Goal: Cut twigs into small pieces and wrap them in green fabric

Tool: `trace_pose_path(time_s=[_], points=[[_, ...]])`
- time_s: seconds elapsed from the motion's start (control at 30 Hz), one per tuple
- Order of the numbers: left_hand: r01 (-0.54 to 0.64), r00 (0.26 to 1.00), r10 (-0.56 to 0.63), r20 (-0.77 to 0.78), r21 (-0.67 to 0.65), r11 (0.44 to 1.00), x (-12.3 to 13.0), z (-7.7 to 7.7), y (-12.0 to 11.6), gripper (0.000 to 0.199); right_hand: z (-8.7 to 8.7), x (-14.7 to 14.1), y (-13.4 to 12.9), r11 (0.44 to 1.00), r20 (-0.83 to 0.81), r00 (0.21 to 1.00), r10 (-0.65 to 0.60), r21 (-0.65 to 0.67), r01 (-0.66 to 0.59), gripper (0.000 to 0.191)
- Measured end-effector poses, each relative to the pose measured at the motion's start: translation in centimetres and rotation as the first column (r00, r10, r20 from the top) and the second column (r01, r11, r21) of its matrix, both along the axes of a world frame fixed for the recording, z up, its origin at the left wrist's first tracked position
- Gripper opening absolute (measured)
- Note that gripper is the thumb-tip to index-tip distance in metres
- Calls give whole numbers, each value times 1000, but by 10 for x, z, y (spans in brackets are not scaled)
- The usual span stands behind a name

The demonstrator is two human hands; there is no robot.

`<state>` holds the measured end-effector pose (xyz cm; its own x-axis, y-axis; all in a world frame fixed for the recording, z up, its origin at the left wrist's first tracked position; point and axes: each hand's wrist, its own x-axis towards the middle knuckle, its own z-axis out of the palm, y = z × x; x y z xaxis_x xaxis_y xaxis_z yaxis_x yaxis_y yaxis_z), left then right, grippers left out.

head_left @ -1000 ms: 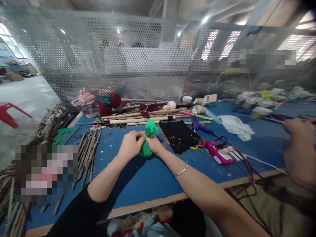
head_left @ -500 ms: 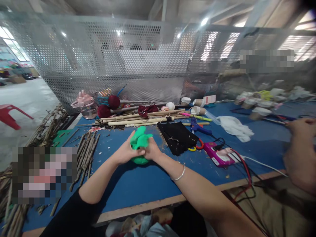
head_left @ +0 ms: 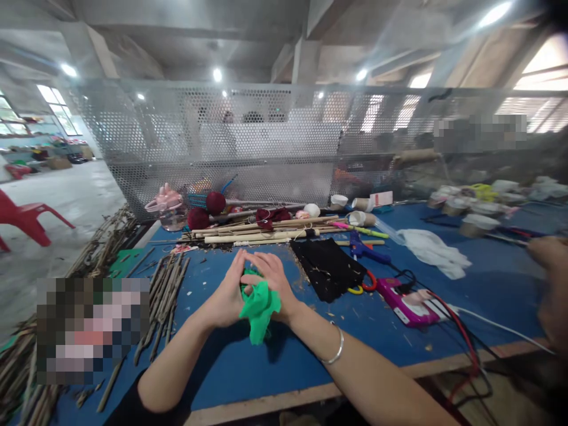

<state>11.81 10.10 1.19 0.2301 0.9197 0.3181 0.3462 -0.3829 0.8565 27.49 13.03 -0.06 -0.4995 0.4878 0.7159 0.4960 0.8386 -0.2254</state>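
Note:
A bright green piece of cloth or felt [head_left: 260, 310] is bunched between my two hands above the blue tabletop, its loose end hanging toward me. My left hand [head_left: 229, 293] cups it from the left, fingers pointing up and away. From the right, my right hand [head_left: 275, 281] wraps over it, the fingertips of both hands meeting at the top. Part of the green material is hidden inside the palms. Right of my hands lies a black cloth [head_left: 328, 269] with bits of debris on it.
Thin sticks [head_left: 166, 287] lie to the left, and peeled sticks and maroon yarn balls [head_left: 216, 202] along the back. On the right are a blue glue gun [head_left: 368, 248], a magenta power strip [head_left: 410, 305] with cables, and a white plastic bag [head_left: 437, 251]. Another person's hand [head_left: 554, 260] is at far right.
My hands have turned the green cloth, so its loose end, which pointed up, now hangs toward me. My fingers now close over the far side. The camera view has tilted up.

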Motion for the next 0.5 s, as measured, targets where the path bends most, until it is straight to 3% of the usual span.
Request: trace_pose_path(time_s=[0.1, 0.23, 0.33, 0.43, 0.5], points=[[-24, 999, 27, 36, -76, 997, -1, -4, -1, 106, -2, 0, 4, 996, -112, 991, 79, 46, -74, 17], [255, 916, -160, 369, -225, 940, 2, -2, -4, 118, -2, 3, 4, 981, -341, 921, 191, 43, -187, 21], [285, 866, -151, 476, -223, 932, 6, -3, -4, 99, 1, 4, -3, 979, -444, 884, 144, -66, -193, 23], [210, 905, -113, 411, -201, 957, 9, -7, -2, 72, 2, 3, -9, 958, -457, 884, 99, -195, -209, 23], [170, 926, -93, 367, -183, 968, 9, -9, -1, 65, 0, 3, -9, 943, -461, 882, 95, -242, -228, 21]])
